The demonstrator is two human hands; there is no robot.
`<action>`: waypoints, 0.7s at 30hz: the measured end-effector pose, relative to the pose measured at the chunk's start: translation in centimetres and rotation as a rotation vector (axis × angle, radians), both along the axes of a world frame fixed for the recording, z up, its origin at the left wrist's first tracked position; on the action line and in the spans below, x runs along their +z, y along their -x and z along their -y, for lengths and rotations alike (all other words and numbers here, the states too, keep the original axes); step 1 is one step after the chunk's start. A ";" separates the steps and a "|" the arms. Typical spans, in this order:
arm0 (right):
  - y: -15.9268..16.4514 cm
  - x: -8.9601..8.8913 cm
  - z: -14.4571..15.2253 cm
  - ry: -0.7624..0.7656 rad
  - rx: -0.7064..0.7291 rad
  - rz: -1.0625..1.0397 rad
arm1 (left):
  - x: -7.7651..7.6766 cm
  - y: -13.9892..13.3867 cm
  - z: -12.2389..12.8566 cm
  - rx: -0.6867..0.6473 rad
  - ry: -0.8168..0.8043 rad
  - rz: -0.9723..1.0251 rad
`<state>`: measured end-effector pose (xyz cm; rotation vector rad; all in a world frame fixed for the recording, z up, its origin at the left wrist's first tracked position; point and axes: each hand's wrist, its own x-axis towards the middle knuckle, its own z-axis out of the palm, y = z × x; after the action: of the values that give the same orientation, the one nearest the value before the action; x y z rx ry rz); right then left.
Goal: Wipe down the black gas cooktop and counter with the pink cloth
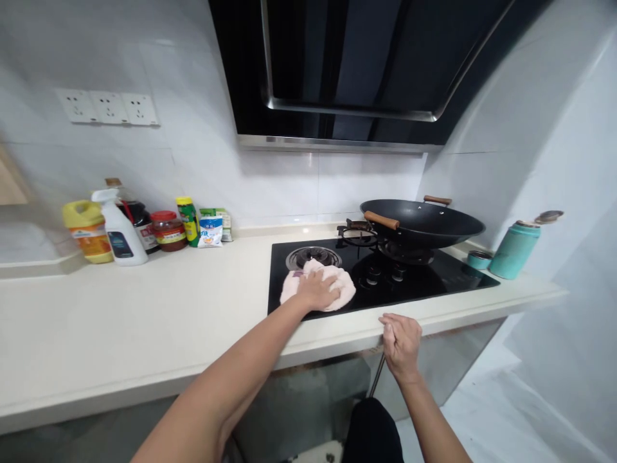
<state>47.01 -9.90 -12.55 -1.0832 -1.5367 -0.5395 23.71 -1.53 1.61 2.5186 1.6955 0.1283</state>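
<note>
A pale pink cleaning cloth (344, 292) lies bunched on the front left of the black gas stove (321, 315), just before the left burner (303, 254). Pressed down on it is my left hand (317, 289), its fingers bent over the fabric. My right hand (402, 344) is at the counter's front edge, fingers curled in and closed; nothing shows in it. To the right of the cloth stand two control knobs (373, 275). A black wok (434, 222) with wooden handles sits on the right burner.
A spray bottle (124, 235), a yellow jug (89, 235), a red-lidded jar (168, 231) and seasoning packs (211, 231) line the left wall. Right of the stove stands a turquoise flask (515, 251) beside its cup (479, 259). The range hood (337, 71) hangs above.
</note>
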 end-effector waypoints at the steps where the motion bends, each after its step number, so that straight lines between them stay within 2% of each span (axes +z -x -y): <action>1: 0.0 0.1 0.1 0.008 0.000 0.005 | 0.1 1.4 0.5 0.022 -0.009 0.002; 6: -0.1 0.1 0.3 0.027 -0.008 0.015 | 0.4 8.6 3.8 0.133 -0.050 0.002; 11: -0.1 0.0 0.1 0.038 -0.011 0.000 | -1.1 13.3 8.6 0.158 -0.159 -0.017; 17: -0.1 0.4 0.6 0.054 0.023 -0.023 | -2.5 13.7 12.5 0.109 -0.253 -0.093; 21: -0.2 0.7 0.9 0.075 0.060 -0.014 | -3.5 12.2 14.7 0.103 -0.448 -0.116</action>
<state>47.20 -10.78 -11.90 -1.0918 -1.5828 -0.4358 11.50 -16.19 -1.88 2.7883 2.0378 0.4220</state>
